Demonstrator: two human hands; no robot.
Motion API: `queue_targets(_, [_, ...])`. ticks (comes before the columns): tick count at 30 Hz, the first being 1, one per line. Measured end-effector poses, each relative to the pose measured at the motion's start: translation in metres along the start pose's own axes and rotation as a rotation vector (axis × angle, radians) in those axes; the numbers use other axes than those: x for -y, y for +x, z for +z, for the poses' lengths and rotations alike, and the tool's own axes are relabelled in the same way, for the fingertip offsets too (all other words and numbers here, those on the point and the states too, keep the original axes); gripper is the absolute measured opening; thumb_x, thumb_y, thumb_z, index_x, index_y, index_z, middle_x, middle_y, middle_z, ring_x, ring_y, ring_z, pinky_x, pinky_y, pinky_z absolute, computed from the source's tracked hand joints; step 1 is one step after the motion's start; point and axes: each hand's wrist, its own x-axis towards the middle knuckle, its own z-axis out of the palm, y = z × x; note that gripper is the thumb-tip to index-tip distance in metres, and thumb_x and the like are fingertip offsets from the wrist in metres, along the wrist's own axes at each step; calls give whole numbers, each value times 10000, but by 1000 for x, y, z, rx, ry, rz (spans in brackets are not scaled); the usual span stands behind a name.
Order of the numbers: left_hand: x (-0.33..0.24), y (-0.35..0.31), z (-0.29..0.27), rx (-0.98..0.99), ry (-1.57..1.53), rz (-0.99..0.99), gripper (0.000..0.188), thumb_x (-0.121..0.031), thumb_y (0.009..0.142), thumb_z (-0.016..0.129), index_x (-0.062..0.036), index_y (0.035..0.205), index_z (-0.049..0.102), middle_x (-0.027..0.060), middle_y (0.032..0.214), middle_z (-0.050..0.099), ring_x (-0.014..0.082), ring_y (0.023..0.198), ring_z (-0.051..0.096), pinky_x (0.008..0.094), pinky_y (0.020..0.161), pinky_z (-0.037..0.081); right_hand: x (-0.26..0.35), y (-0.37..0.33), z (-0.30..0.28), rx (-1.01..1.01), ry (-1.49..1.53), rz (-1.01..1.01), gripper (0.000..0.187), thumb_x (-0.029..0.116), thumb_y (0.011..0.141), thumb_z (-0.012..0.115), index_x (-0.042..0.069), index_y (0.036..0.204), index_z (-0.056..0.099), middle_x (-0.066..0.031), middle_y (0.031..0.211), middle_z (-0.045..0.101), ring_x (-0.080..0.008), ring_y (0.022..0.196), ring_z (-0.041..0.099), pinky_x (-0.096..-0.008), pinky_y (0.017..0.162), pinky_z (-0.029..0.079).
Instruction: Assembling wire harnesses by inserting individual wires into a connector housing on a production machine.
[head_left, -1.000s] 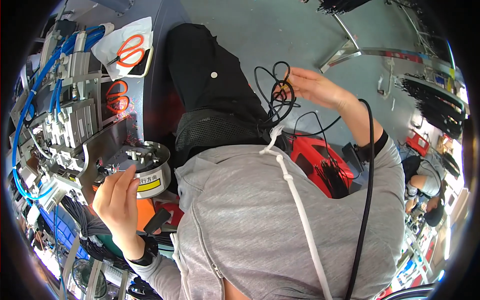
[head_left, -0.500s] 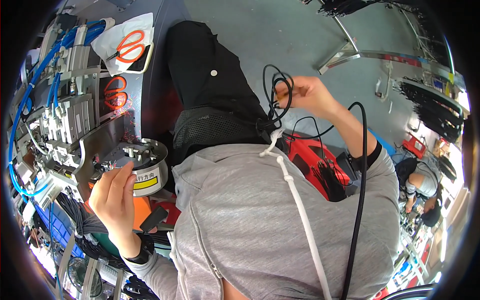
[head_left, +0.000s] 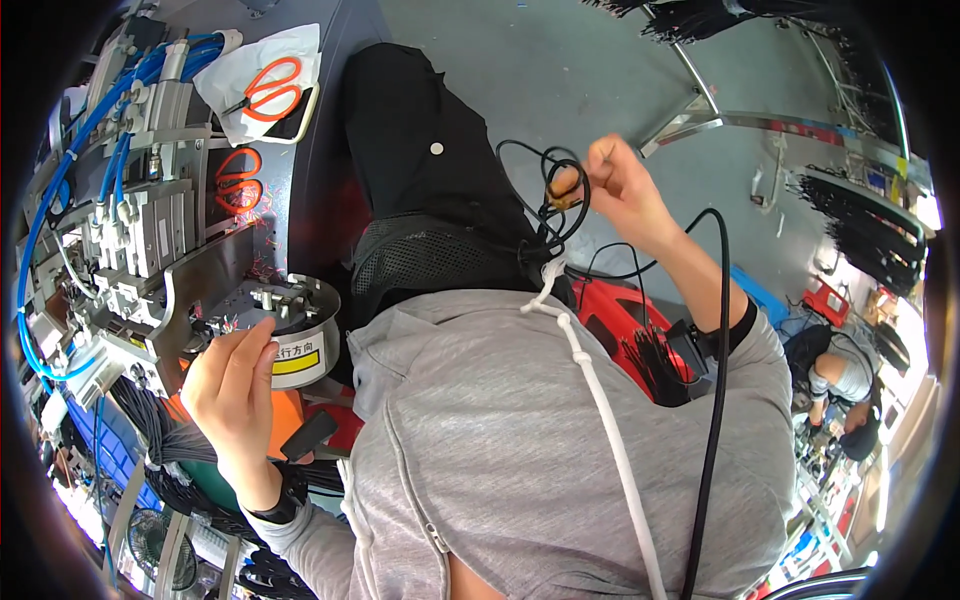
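My left hand (head_left: 232, 400) is raised beside a round metal turntable (head_left: 318, 345) with a yellow label strip. Its fingertips come together close to the small metal fixtures on top; what they pinch, if anything, is too small to make out. Out to the right, above the floor, my right hand (head_left: 628, 200) has its fingers bent around loops of thin black cable (head_left: 585, 200). A tan covering shows on one fingertip there, and the fingers are partly blurred. The cable loops hang beside my dark-trousered leg.
At the left stands a machine (head_left: 150, 235) with metal cylinders and blue air tubes. Orange-handled scissors (head_left: 272, 90) lie on a white cloth, and a second orange-handled pair (head_left: 238, 182) lies below. A red stool (head_left: 610, 325) is by my right side. Bundles of black cables hang from racks at right.
My right hand has shifted slightly right and up, with one finger raised, and the cable loops have spread to the left. My left hand stays nearly in place by the turntable.
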Motion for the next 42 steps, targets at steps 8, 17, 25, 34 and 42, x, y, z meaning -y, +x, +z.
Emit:
queue_targets(8, [2, -2, 1, 2, 1, -7, 181, -46, 734, 711, -38, 914, 691, 62, 813, 651, 216, 685, 609, 310, 597, 456, 13, -2, 21, 19, -599, -236, 211, -57, 774, 631, 34, 957, 577, -91, 992, 631, -169, 879, 645, -298, 791, 510])
queue_targets(17, [4, -5, -1, 2, 26, -10, 197, -66, 737, 714, -53, 933, 693, 53, 811, 647, 212, 688, 608, 312, 599, 454, 14, 7, 32, -61, -1264, -109, 184, 9, 778, 673, 16, 959, 635, -118, 908, 641, -220, 761, 658, -305, 699, 517])
queue_targets(25, [9, -9, -4, -24, 52, -19, 199, -85, 740, 717, -66, 937, 697, 45, 812, 640, 205, 695, 606, 311, 604, 456, 22, 23, 29, -317, -1231, -526, 84, 57, 863, 609, 36, 940, 584, -142, 1117, 617, -250, 928, 637, -321, 789, 507])
queue_targets(34, [8, -16, -4, -31, 55, -40, 205, -75, 736, 719, -69, 939, 697, 41, 797, 631, 202, 683, 603, 311, 603, 461, 35, 35, 22, -305, -481, -187, 98, 99, 965, 499, 10, 1005, 513, -144, 1252, 551, -175, 1015, 596, -307, 867, 474])
queue_targets(42, [8, -13, -10, -41, 60, -33, 212, -73, 733, 723, -73, 942, 692, 40, 806, 631, 199, 687, 607, 307, 606, 462, 80, 41, 20, 10, -207, -86, 88, 96, 946, 540, 15, 977, 535, -102, 1124, 583, -145, 930, 588, -280, 878, 449])
